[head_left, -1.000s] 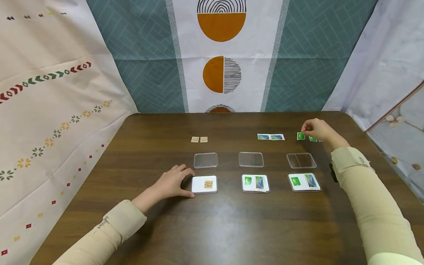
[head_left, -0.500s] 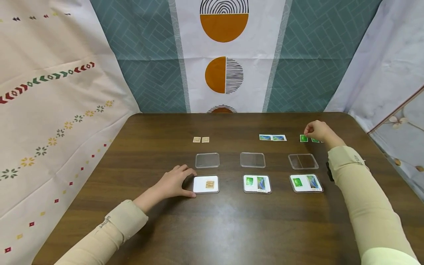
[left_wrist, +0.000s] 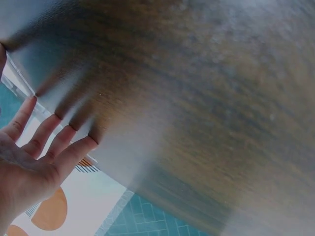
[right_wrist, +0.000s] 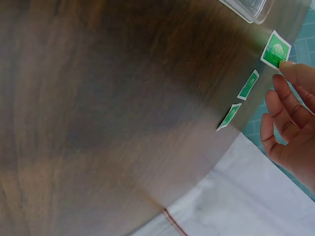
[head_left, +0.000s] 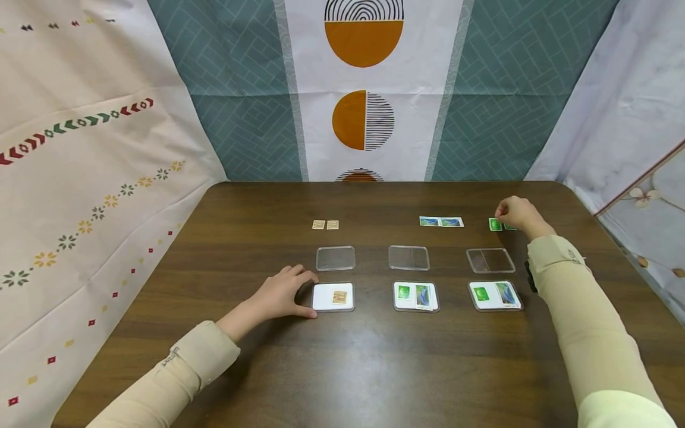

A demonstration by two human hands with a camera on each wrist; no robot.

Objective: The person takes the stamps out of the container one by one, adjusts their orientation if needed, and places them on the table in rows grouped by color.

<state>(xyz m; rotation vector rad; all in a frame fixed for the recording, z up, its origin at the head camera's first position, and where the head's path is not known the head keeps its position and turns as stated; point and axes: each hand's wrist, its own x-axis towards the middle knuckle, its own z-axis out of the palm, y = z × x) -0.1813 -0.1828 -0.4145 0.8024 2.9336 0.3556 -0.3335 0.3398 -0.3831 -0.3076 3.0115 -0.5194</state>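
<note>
My left hand rests at the left end of a white card in a clear case bearing one tan stamp. Its thumb and index fingertips lie at the case's near and far left corners; in the left wrist view the fingers are spread and nearly straight. At the far right, my right hand pinches a green stamp by one corner between thumb and finger. Two more green stamps, one nearer and one farther along, lie on the table beside that hand; in the head view it partly hides them.
Two more white cards, a middle one and a right one, each carry a green and a blue stamp. Behind the cards lie clear lids. Farther back are two tan stamps and a joined blue pair. Cloth hangs around the table.
The right hand has shifted slightly right and nearer, and the pinched green stamp has moved with it. The left hand stays at the case. The view has turned slightly.
</note>
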